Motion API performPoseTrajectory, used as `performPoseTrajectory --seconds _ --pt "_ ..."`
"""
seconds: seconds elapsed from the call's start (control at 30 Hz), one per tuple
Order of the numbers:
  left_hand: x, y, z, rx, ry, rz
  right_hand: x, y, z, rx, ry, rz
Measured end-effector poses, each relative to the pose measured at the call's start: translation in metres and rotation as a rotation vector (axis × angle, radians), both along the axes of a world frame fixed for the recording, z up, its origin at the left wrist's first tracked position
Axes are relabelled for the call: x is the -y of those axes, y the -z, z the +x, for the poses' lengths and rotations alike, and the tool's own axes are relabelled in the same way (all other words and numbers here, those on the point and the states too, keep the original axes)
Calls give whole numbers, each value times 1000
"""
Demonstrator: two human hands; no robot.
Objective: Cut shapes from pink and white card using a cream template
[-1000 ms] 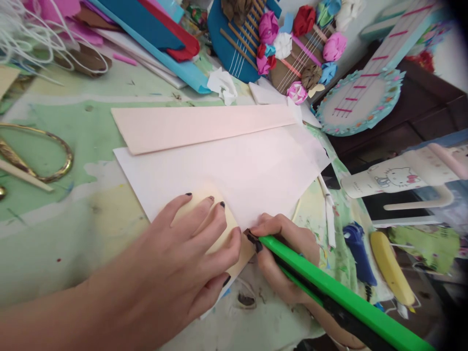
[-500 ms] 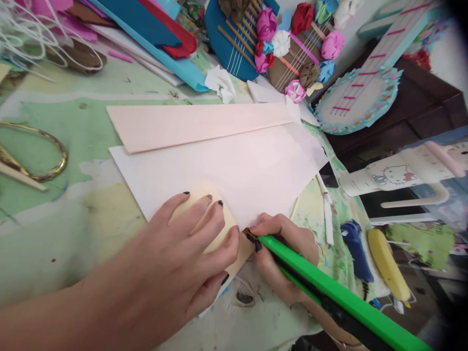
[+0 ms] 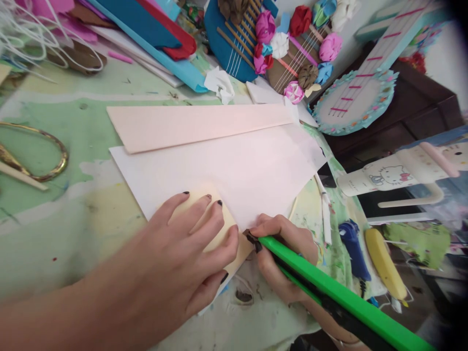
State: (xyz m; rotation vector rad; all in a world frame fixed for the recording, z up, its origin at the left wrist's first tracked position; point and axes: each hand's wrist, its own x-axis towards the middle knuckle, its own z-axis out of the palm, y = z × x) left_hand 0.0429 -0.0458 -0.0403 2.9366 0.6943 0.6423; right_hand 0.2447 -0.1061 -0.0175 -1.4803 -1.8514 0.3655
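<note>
Nothing's really moved: my left hand [image 3: 175, 258] stays spread flat on the cream template [image 3: 239, 253], and my right hand [image 3: 283, 256] is still pinching the green cutter [image 3: 329, 292] just beside it. Cut's crawling.

No word or number can be read. The one recognisable mark is a Hello Kitty face with a pink bow, printed on the white plastic object [image 3: 420, 168] at the right. The print beside it is too small to read. The green cutter [image 3: 329, 287] shows no lettering.

Both forearms [image 3: 54, 317] bare. Left hand [image 3: 175, 263]: short nails [image 3: 220, 203] in black polish, one chipped. Right hand [image 3: 281, 258]: nails mostly hidden.
</note>
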Motion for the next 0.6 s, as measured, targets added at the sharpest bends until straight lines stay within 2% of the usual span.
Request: performPoseTrajectory --seconds 0.13,0.4,0.6 --pt "1 -2 0 -13 4 11 1 -1 0 29 1 14" --pt "-7 7 -2 22 57 96 2 1 1 11 11 -3" --pt "-6 6 -2 24 57 105 1 0 0 18 18 8"
